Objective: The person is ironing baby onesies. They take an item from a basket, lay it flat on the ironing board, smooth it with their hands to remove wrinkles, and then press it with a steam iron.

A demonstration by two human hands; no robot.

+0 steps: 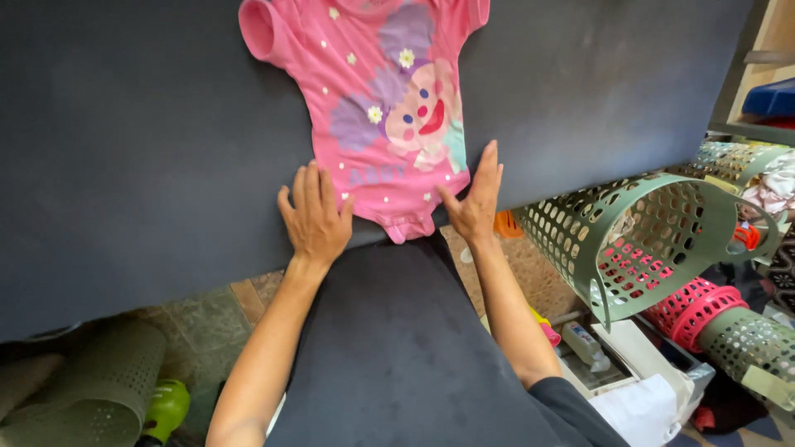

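A pink baby bodysuit (pixel 383 108) lies flat on the dark surface (pixel 149 149). Both hands are spread flat, smoothing it: the left hand (pixel 315 219) just beside its bottom corner, the right hand (pixel 476 199) touching its other bottom edge. Folding looks next; that needs a pinch on the cloth.

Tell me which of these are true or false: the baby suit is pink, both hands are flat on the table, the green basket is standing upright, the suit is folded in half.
The baby suit is pink: true.
The left hand and right hand lie flat on the dark table: true.
The green basket stands upright: false, it lies tipped on its side.
The suit is folded in half: false, it lies spread open.
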